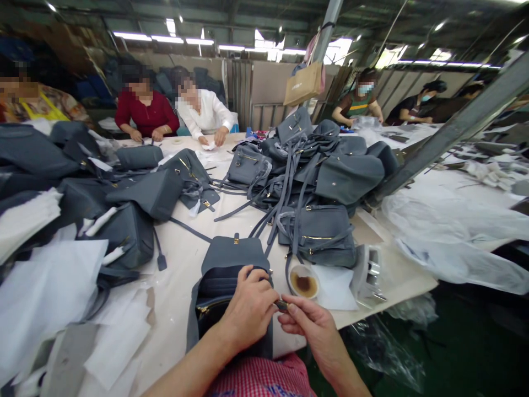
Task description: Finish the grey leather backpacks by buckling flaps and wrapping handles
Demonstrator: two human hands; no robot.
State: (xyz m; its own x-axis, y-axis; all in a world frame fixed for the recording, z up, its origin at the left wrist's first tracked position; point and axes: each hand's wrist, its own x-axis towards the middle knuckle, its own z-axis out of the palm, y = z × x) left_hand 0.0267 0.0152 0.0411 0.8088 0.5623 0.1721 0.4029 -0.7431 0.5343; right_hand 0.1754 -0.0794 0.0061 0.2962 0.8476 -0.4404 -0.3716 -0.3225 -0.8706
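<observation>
A dark blue-grey leather backpack point(235, 255) lies right in front of me, its flap with a gold clasp folded back and its mouth open. A gold zipper point(212, 304) shows inside. My left hand point(248, 303) is closed with curled fingers over the bag's right edge. Just beside it, my right hand point(308, 320) pinches a small dark piece point(281, 305) between thumb and fingers; its kind is hard to make out. The fingertips of both hands nearly meet at this piece. The left fingers partly hide the bag's side.
A bowl of brown liquid point(305, 282) stands right of the bag, near a clear plastic holder point(369, 275). Bags are heaped behind point(351, 171) and at left point(144, 190). White paper sheets point(53, 281) lie left. A metal post point(454, 127) slants at right. Several people work across the table.
</observation>
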